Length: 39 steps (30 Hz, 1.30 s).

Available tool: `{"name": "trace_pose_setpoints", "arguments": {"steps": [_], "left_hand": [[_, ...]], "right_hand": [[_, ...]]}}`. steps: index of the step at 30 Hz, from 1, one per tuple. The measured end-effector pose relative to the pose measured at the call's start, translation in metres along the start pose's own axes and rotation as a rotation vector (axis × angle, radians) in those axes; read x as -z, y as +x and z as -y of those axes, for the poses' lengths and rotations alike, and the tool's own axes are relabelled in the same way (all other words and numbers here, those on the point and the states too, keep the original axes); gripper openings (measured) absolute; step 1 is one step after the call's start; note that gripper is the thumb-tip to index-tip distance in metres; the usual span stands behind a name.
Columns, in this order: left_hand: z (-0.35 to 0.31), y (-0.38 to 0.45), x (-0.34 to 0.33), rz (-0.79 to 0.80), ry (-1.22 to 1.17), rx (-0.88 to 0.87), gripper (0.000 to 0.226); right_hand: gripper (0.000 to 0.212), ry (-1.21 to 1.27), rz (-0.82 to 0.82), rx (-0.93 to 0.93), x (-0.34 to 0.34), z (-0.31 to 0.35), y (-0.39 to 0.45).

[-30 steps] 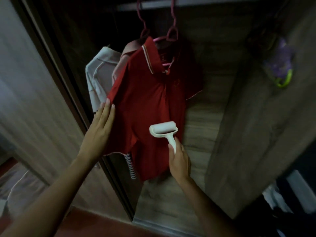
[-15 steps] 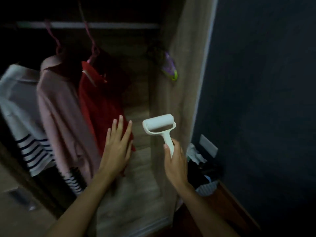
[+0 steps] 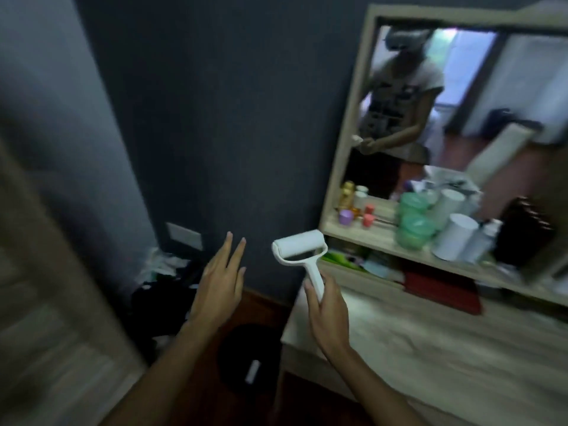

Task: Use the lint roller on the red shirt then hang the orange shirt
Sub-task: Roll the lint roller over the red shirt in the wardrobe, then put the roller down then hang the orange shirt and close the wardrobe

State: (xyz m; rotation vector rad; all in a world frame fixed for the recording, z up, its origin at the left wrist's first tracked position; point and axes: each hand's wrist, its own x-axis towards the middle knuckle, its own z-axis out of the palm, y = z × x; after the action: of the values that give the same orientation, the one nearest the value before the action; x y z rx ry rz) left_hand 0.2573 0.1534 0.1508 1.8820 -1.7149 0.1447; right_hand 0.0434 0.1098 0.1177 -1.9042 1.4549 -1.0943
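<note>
Right grip (image 3: pixel 327 309): I'm pinching the lint roller (image 3: pixel 302 256) handle, roller head pointing up.
Left grip (image 3: pixel 219 290): I'm holding it spread, carrying nothing.
Surface (image 3: pixel 430 342): lying just right of the roller.

A white plastic lint roller (image 3: pixel 299 248) (smooth, matt handle) before a pale wood-grain dressing table (image 3: pixel 430 342), its glossy mirror (image 3: pixel 461 96) framed in wood, against a matt dark wall (image 3: pixel 215 103).

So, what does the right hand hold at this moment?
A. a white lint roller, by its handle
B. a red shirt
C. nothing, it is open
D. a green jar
A: the right hand has its fingers curled round the handle of the white lint roller, whose head points up.
</note>
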Motion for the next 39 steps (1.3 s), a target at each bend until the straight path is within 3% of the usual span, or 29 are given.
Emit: {"name": "trace_pose_setpoints", "arguments": {"steps": [5,11,16,23,28,33,36,39], "left_hand": [[-0.106,0.005,-0.112,0.208,-0.053,-0.066,0.052],[-0.178,-0.020,-0.204,0.416,-0.051,-0.010,0.050],[-0.202,-0.030,-0.242,0.459,-0.051,0.058,0.076],[-0.213,-0.042,-0.262,0.526,0.000,0.130,0.068],[-0.203,-0.048,-0.262,0.545,0.021,0.153,0.069],[-0.185,-0.052,-0.253,0.516,0.020,0.239,0.069],[-0.166,-0.059,-0.235,0.498,0.043,0.262,0.066],[-0.139,-0.072,-0.209,0.466,0.076,0.335,0.064]], "right_hand": [[0.036,-0.122,-0.047,-0.218,0.089,-0.116,-0.007],[0.033,-0.196,0.075,-0.457,0.137,-0.225,-0.012],[0.039,-0.180,0.174,-0.524,0.144,-0.276,-0.019],[0.050,-0.165,0.229,-0.569,0.137,-0.295,-0.021],[0.044,-0.417,0.245,-0.415,0.132,-0.305,-0.018],[0.054,-0.421,0.086,-0.258,0.119,-0.288,-0.015],[0.064,-0.564,0.226,-0.031,0.093,-0.265,-0.022],[0.067,-0.533,0.346,0.110,0.058,-0.226,-0.027]]}}
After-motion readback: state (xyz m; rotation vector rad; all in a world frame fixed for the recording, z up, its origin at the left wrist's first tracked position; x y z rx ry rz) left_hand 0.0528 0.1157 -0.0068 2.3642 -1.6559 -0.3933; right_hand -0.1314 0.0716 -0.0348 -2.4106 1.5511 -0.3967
